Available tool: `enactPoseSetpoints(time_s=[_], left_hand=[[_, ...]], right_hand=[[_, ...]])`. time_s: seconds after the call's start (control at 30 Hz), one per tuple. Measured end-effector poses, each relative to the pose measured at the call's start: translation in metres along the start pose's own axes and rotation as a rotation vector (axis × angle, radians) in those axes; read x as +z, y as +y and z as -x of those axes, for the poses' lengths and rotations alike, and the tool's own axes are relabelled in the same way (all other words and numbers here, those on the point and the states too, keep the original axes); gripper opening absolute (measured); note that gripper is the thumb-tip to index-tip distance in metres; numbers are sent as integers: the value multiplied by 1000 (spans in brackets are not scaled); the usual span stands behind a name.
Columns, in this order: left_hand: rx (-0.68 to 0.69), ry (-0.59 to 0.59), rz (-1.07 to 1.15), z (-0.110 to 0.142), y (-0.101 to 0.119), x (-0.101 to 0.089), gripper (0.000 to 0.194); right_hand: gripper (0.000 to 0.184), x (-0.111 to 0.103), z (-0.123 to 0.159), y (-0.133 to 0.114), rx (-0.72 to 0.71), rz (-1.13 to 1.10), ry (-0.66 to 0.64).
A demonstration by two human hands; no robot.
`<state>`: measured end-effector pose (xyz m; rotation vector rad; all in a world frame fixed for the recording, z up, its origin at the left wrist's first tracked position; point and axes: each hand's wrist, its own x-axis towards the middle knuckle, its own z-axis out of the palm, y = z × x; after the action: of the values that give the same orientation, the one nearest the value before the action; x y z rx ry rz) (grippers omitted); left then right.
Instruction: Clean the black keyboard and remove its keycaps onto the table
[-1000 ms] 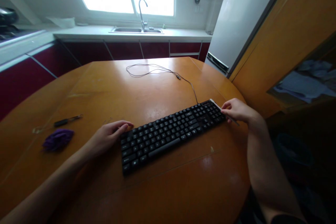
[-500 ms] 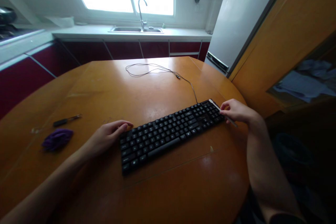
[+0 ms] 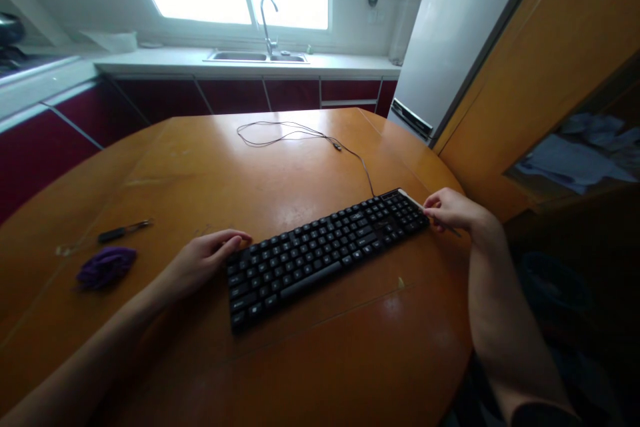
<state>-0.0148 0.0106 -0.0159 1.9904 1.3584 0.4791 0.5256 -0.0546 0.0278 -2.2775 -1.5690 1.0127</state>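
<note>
A black keyboard point(image 3: 325, 257) lies at a slant on the round wooden table point(image 3: 300, 373), its cable point(image 3: 300, 133) trailing toward the far edge. My left hand point(image 3: 203, 263) rests on the table with its fingers stretched out, fingertips touching the keyboard's left rear corner. My right hand point(image 3: 453, 210) is at the keyboard's right end, fingers pinched round a thin dark tool point(image 3: 453, 231) whose tail sticks out behind the hand. A pale strip point(image 3: 410, 197) shows along the keyboard's right edge, just by my fingertips.
A purple cloth point(image 3: 105, 265) and a small dark-handled tool point(image 3: 123, 231) lie at the table's left. Behind are a counter with a sink and tap point(image 3: 265, 47), red cabinets, a grey fridge point(image 3: 445, 47) and a wooden cupboard on the right.
My right hand has shifted slightly along the keyboard's right end. The left hand and keyboard stay where they were; the view has drifted a little.
</note>
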Motion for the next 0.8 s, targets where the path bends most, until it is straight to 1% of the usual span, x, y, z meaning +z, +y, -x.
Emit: enactPoseSetpoints(time_s=[0.13,0.23,0.33,0.53,0.67,0.8], left_hand=[[15,-7,2,0,3,-1,59],[17,-11,0,0,3,-1,59],[22,-9,-1,-1,-1,0,58],[18,-18,1,-3,-11,0,55],[7,-18,5,-3,-9,0,58],[11,3,4,-2,-4,0,61]], right_hand=[[17,0,3,-2,-10,16,-28],[18,4,10,-5,27,37,17],[20,9,25,-5,50,78,50],[22,19,60,10,95,138,63],[22,24,75,21,90,158,78],[23,28,84,31,90,184,101]])
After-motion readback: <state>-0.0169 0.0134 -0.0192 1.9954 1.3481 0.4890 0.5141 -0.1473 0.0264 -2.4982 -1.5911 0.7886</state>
